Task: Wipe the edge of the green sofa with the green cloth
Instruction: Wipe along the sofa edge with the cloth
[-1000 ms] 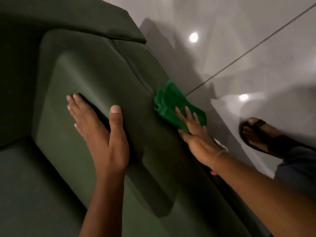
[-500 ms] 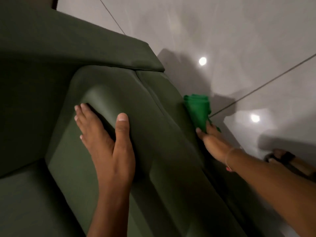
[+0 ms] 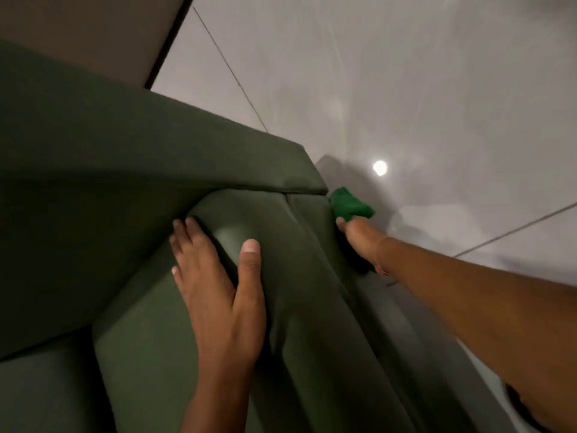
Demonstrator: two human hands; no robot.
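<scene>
The dark green sofa fills the left and lower part of the head view. My left hand lies flat on its armrest cushion, fingers apart, holding nothing. Beyond the armrest's outer edge, my right hand reaches down the sofa's outer side and presses the bright green cloth against it, just below the back corner. Most of my right hand's fingers are hidden under the cloth and behind the sofa edge.
A glossy grey tiled floor with dark grout lines and a bright lamp reflection lies to the right of the sofa. A brown wall strip shows at the top left, behind the sofa back.
My right hand has slid the cloth along the outer edge of the armrest toward the sofa's back corner. My left hand has stayed pressed on the cushion. The view has tilted up.
</scene>
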